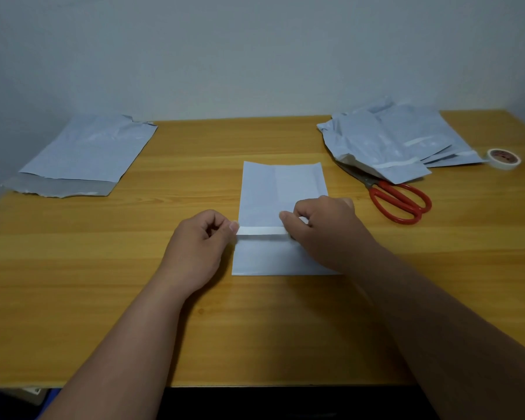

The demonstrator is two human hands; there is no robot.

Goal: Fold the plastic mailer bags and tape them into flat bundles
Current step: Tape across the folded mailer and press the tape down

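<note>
— Folded pale-grey plastic mailer bag (281, 192): where?
— Flat on the wooden table (164, 298), between both hands.
— Hands?
— Left hand (199, 247) and right hand (325, 228) each pinch an end of a white tape strip (259, 231) stretched across it.

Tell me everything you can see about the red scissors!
The scissors have two shiny red loop handles that look like plastic, and grey metal blades. They lie flat on the wooden table, to the right of the folded bag, handles toward the person. The blades point away and slide under the pile of mailer bags, so the tips are hidden. They look closed. No hand touches them.
</note>
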